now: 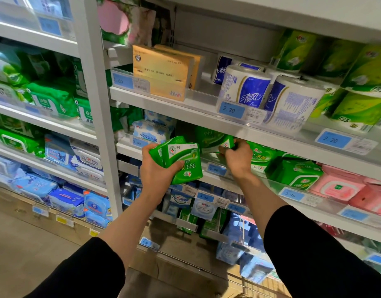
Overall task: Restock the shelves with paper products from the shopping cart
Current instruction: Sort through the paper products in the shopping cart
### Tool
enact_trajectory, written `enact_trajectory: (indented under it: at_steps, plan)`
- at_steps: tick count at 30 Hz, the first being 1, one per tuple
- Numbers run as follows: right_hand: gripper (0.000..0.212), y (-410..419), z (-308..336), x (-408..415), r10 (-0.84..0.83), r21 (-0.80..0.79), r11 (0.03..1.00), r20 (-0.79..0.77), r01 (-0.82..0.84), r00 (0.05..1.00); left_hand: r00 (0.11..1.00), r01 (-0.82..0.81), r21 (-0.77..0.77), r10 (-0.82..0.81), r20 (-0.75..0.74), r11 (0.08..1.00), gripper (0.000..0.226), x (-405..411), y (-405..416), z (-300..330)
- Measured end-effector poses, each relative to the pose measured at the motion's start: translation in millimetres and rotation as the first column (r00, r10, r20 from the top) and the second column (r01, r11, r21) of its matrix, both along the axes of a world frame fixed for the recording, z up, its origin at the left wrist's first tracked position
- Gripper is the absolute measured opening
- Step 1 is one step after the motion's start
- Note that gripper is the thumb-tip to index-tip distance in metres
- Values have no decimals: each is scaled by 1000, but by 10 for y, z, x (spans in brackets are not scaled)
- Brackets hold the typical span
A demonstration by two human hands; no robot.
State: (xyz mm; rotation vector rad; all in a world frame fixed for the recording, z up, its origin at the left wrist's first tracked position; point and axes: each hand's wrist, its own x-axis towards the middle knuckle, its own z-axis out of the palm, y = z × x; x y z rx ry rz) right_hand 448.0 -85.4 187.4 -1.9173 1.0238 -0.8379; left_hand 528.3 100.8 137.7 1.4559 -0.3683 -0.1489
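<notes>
The left hand [157, 168] grips a small stack of green packs [181, 157] in front of the shelf [185, 168], fingers wrapped under the stack and the thumb pressed across its front, so the packs fan out tilted up and to the right. The right hand [236, 158] reaches into the middle shelf, fingers curled round a single green pack [227, 143] that sits at the shelf's front edge, just under the shelf above; how firmly it pinches cannot be told, since the fingertips are partly hidden behind the pack. To the right of that hand, on the same shelf, stand more green wipes [292, 171], and past them pink packs [340, 183]. To the left of the held stack, blue-and-white packs [150, 131] stand on the same level. The shelf above carries orange tissue boxes [163, 72], blue-labelled toilet rolls [249, 89] and green-wrapped rolls [361, 82]. Blue price tags [231, 109] run along the shelf fronts. Both forearms are bare, with black sleeves [314, 254] pushed up near the elbows. The left bay holds further green and blue wipe packs [51, 100].
</notes>
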Motion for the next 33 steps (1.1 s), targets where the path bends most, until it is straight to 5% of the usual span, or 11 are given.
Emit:
enact_trajectory:
  at_steps: [3,5,10,15,19,23,28,33]
  plan:
    - [19,-5,14,-15,12,-29,999,-346,-24,938,1000,7,-4,-7,5,1000,73,0,3,0]
    - [26,-31,-5,-43,4,-21,1000,-420,-14,908,1000,10,-15,-11,-5,1000,72,2,5,-7]
    - [57,-42,-33,-29,-1,-39,999,-240,-9,971,1000,19,-31,-20,-23,999,74,2,-8,-38]
    - [23,-139,-38,25,-103,-97,992,-247,81,963,1000,12,-27,-13,-18,1000,73,-11,-22,-19]
    - [19,-148,-69,-11,-109,-162,984,-225,73,968,999,40,-58,-41,-21,998,72,-53,-43,16]
    - [23,56,-76,-183,-127,-271,954,21,128,992,993,102,-134,-109,-44,986,59,-125,-110,28]
    - [36,335,-101,-397,271,88,956,112,-281,956,974,160,-208,-188,-124,965,58,-239,-248,91]
    - [35,307,-68,-570,355,199,907,110,-371,928,974,145,-191,-174,-142,971,48,-298,-370,172]
